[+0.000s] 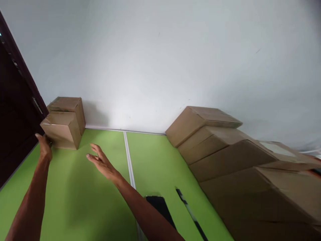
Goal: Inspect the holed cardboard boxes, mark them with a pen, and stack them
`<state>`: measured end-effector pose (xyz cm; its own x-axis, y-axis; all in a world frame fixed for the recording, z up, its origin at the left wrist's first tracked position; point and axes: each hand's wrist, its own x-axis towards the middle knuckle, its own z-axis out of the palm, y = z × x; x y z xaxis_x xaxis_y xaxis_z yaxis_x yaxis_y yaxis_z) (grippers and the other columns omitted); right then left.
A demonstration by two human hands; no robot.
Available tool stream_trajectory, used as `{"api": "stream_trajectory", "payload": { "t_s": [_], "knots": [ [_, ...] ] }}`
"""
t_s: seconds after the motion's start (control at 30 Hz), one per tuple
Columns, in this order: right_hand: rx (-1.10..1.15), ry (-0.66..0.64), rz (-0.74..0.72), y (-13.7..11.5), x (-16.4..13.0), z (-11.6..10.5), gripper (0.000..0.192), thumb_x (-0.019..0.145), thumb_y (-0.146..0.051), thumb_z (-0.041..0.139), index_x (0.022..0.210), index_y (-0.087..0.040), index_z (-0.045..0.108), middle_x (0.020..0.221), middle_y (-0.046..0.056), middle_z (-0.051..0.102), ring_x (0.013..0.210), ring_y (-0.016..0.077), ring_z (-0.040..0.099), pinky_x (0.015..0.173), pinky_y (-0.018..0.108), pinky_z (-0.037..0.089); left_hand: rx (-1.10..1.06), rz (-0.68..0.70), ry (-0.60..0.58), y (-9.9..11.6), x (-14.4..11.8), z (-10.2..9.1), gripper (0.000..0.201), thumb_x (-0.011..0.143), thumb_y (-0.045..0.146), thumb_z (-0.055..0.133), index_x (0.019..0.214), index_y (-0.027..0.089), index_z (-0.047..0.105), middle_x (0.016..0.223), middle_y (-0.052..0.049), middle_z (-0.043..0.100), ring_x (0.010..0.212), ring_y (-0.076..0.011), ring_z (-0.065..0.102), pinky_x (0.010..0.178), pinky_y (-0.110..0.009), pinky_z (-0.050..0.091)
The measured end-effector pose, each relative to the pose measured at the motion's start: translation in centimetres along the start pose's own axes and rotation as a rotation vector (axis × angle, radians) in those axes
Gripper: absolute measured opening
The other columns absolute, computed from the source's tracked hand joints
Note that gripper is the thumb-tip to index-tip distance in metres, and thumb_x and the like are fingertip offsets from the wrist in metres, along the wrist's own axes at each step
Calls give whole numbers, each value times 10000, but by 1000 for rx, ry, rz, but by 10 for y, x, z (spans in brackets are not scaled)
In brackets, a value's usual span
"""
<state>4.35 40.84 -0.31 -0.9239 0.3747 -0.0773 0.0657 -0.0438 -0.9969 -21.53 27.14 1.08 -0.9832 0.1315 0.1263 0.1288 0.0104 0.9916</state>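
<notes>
Two cardboard boxes stand at the left end of the green table, one behind the other. My left hand (44, 147) is at the lower left corner of the front cardboard box (61, 129), fingers partly hidden beside it; it seems to touch that side. Behind it, the back cardboard box (66, 103) rises a little higher, close to the white wall. My right hand (101, 162) hangs over the table to the right of the front box, apart from it, with fingers stretched and nothing in them.
Several cardboard boxes (230, 157) stand in a row along the right side. A dark phone (160, 207) lies partly behind my right forearm, with a thin black-and-grey stick-like object (192, 214) beside it. A white strip (129, 157) crosses the green table (105, 201). A dark door (17, 100) borders the left.
</notes>
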Motion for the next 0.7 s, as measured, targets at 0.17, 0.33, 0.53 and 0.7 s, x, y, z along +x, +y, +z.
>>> {"api": "stream_trajectory", "payload": {
  "t_s": [0.17,0.33,0.53,0.7],
  "knots": [
    [-142,87,-6,-6,70,16,1128,998,-693,782,1864,-226,230,1953,167,206,1819,366,197,1452,639,235,-28,-27,-143,-24,-54,5,891,1077,877,337,1447,152,699,1571,-224,685,1490,-422,632,1254,-666,487],
    [-140,85,23,2,20,2,1272,924,-764,819,1871,-176,205,1942,207,213,1794,438,245,1432,652,294,7,-45,-246,-35,-154,-20,1090,892,1079,330,1437,212,704,1680,-267,620,1549,-453,604,1216,-667,521],
    [-35,105,42,40,-132,-19,995,970,-741,778,1797,-348,391,1867,172,394,1513,441,641,1169,623,603,116,-162,-142,-35,-251,-81,819,917,985,528,1153,242,776,1261,-201,813,1411,-497,683,1203,-743,522],
    [16,153,-54,59,-187,-10,790,937,-558,843,1634,-317,560,1666,144,623,1528,374,608,1207,524,581,154,-169,-221,-27,-287,-97,758,776,828,864,1290,277,780,1529,-167,734,1681,-477,436,1331,-624,460]
  ]
}}
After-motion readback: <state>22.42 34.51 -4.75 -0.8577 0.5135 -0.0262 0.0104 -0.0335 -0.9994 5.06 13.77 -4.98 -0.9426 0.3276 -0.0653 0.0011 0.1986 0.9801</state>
